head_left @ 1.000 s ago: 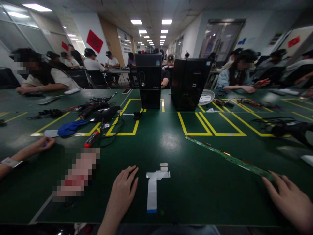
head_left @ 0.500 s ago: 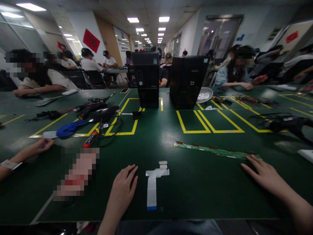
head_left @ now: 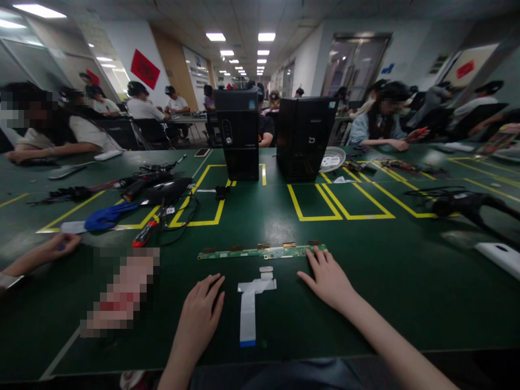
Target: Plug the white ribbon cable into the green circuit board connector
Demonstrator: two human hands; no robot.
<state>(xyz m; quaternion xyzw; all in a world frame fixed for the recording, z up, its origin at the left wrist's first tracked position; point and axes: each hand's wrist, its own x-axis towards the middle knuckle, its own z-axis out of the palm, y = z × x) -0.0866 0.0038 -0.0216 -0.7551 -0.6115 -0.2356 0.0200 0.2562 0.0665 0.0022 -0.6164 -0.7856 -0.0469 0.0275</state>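
A long, narrow green circuit board (head_left: 244, 253) lies across the table in front of me, with brown connectors along its far edge. My right hand (head_left: 327, 273) has its fingertips on the board's right end, fingers spread. Nearer to me, a white flat ribbon cable (head_left: 248, 311) with a blue end lies flat, its short crosspiece and connectors at the far end. Just left of the cable, my left hand (head_left: 201, 306) rests on the table with fingers stretched out, holding nothing and apart from the cable.
Two black computer towers (head_left: 238, 135) (head_left: 304, 138) stand at the back. To the left lie a red-and-black screwdriver (head_left: 145, 234), a blue glove (head_left: 109, 215) and tangled cables. A co-worker's hand (head_left: 60, 246) rests at far left. A white basket (head_left: 333, 158) and black cables (head_left: 447, 203) are on the right.
My right hand has slid the circuit board leftward, from the right side to beyond the ribbon cable, turning it nearly level. My left hand has stayed in place; the view has shifted slightly.
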